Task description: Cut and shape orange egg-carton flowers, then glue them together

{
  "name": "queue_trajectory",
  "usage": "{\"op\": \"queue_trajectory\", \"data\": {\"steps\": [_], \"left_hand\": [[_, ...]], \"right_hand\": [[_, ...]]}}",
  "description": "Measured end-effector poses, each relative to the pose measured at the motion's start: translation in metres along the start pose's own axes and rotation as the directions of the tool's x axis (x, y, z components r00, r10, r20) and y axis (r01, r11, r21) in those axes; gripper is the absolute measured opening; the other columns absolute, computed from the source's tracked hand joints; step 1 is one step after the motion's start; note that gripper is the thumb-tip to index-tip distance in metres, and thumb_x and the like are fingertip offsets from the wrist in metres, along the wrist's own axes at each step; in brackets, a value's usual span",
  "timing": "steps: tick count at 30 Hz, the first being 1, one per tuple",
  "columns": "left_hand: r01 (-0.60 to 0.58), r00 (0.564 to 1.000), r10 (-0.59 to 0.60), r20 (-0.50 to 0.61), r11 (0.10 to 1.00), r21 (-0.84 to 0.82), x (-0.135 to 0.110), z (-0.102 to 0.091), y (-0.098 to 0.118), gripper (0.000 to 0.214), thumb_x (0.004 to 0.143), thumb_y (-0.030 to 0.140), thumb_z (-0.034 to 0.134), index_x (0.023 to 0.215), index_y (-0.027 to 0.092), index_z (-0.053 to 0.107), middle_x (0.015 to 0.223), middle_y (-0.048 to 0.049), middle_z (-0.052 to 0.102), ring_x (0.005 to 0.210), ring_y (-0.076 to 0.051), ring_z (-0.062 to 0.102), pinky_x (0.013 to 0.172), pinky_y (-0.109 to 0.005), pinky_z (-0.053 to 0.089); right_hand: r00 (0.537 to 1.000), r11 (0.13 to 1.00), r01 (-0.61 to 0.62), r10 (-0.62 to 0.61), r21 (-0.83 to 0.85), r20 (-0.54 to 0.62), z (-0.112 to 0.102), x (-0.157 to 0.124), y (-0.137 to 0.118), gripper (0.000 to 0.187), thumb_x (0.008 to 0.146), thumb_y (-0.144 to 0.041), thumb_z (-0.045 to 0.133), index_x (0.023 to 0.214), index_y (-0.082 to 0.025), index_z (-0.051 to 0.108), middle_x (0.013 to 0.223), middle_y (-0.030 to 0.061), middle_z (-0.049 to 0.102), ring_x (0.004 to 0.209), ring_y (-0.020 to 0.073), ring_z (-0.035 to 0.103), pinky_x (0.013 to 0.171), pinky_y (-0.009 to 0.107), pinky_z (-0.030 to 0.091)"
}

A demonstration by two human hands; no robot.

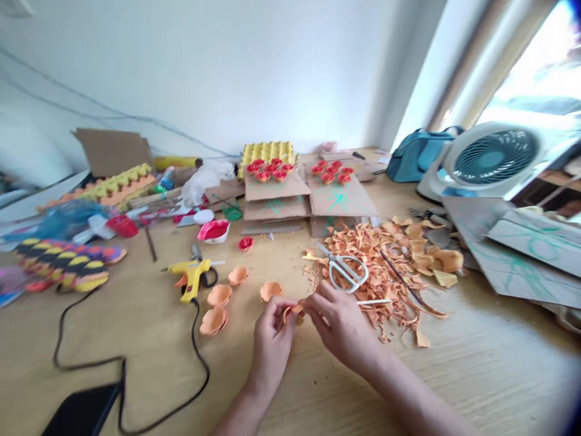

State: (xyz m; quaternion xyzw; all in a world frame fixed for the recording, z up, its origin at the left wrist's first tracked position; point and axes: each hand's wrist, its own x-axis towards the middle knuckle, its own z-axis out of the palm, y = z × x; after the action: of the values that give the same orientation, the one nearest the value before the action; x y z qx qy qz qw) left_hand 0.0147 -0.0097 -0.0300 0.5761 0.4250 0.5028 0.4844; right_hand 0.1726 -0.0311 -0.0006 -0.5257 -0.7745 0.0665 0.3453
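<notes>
My left hand (271,338) and my right hand (338,321) meet low over the wooden table (476,369), both pinching one small orange paper piece (293,310) between their fingertips. Just ahead lie several orange paper flower cups (219,295), one of them (270,290) right in front of my left fingers. White-handled scissors (347,271) rest on a heap of orange paper scraps (399,266) beyond my right hand. A thin white stick (374,301) lies next to my right hand.
A yellow glue gun (193,277) with a black cord (136,363) lies at left. Cardboard sheets with red flowers (272,171) and a yellow egg tray (267,150) stand at the back. A white fan (492,158), a blue bag (415,154) and more cardboard (521,254) are at right.
</notes>
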Motion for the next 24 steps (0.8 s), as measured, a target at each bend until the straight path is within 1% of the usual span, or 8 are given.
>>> {"op": "queue_trajectory", "data": {"steps": [2,4,6,10,15,20,22,24], "left_hand": [[0.031,0.999,-0.032,-0.043,0.999,-0.024,0.002,-0.001,-0.002,0.026,0.081,0.042,0.073,0.085,0.018,0.064,0.075,-0.0001,0.065,0.069,-0.015,0.062,0.066,-0.023,0.053],[0.103,0.993,-0.107,-0.059,0.992,-0.069,0.004,-0.002,-0.003,0.034,0.074,0.047,0.078,0.085,0.018,0.064,0.077,-0.0006,0.067,0.069,-0.016,0.064,0.066,-0.025,0.055],[0.158,0.984,-0.165,-0.059,0.981,-0.115,0.005,-0.002,-0.001,0.04,0.067,0.049,0.083,0.084,0.018,0.064,0.078,-0.0002,0.068,0.072,-0.018,0.067,0.07,-0.027,0.057],[0.218,0.971,-0.228,-0.068,0.967,-0.128,0.007,-0.002,0.008,0.048,0.056,0.052,0.087,0.081,0.018,0.064,0.075,0.0,0.07,0.072,-0.021,0.069,0.065,-0.029,0.059],[0.22,0.966,-0.233,-0.111,0.968,-0.119,0.016,-0.011,0.009,0.052,0.05,0.05,0.089,0.081,0.017,0.064,0.083,-0.0018,0.071,0.073,-0.02,0.069,0.066,-0.028,0.058],[0.148,0.946,-0.195,-0.257,0.97,-0.191,0.024,-0.025,0.007,0.049,0.049,0.048,0.088,0.08,0.019,0.064,0.078,0.0027,0.069,0.07,-0.012,0.062,0.063,-0.019,0.052],[0.125,0.946,-0.186,-0.264,0.964,-0.234,0.025,-0.026,0.008,0.048,0.049,0.046,0.088,0.082,0.02,0.065,0.079,0.004,0.068,0.069,-0.01,0.059,0.06,-0.017,0.049],[0.155,0.949,-0.22,-0.224,0.949,-0.276,0.024,-0.025,0.01,0.049,0.05,0.045,0.088,0.088,0.02,0.068,0.086,0.0023,0.07,0.073,-0.012,0.06,0.058,-0.017,0.048]], "right_hand": [[0.999,1.0,0.021,-0.022,-0.023,-0.027,0.002,0.001,-0.001,0.02,0.097,-0.018,0.049,0.087,-0.021,0.066,0.08,0.0028,0.056,0.071,0.0151,0.053,0.063,0.026,0.036],[0.997,0.996,0.05,-0.054,-0.067,-0.049,0.005,0.003,-0.001,0.021,0.096,-0.018,0.049,0.084,-0.021,0.065,0.079,0.0022,0.057,0.07,0.0152,0.051,0.062,0.027,0.035],[0.997,0.992,0.054,-0.06,-0.117,-0.05,0.008,0.004,0.0,0.02,0.095,-0.019,0.05,0.082,-0.021,0.065,0.081,0.0023,0.057,0.069,0.0149,0.05,0.062,0.027,0.034],[0.995,0.985,0.072,-0.081,-0.16,-0.049,0.013,0.006,0.003,0.014,0.094,-0.022,0.055,0.083,-0.022,0.065,0.081,0.0008,0.055,0.069,0.0142,0.049,0.063,0.027,0.034],[0.996,0.971,0.086,-0.092,-0.221,-0.017,0.014,0.009,0.007,0.01,0.093,-0.023,0.054,0.09,-0.02,0.063,0.085,0.0024,0.058,0.07,0.0147,0.05,0.062,0.027,0.035],[0.994,0.977,0.069,-0.084,-0.202,-0.067,0.009,0.008,0.003,0.013,0.094,-0.029,0.054,0.095,-0.02,0.063,0.087,0.0034,0.061,0.074,0.0155,0.055,0.063,0.027,0.037],[0.99,0.979,0.09,-0.107,-0.182,-0.087,0.01,0.008,-0.002,0.02,0.095,-0.036,0.053,0.102,-0.02,0.062,0.087,0.0033,0.062,0.075,0.0158,0.057,0.064,0.028,0.038],[0.983,0.969,0.162,-0.176,-0.188,-0.06,0.012,0.007,-0.009,0.024,0.097,-0.04,0.051,0.107,-0.021,0.062,0.085,0.0024,0.064,0.073,0.0154,0.058,0.063,0.028,0.038]]}}
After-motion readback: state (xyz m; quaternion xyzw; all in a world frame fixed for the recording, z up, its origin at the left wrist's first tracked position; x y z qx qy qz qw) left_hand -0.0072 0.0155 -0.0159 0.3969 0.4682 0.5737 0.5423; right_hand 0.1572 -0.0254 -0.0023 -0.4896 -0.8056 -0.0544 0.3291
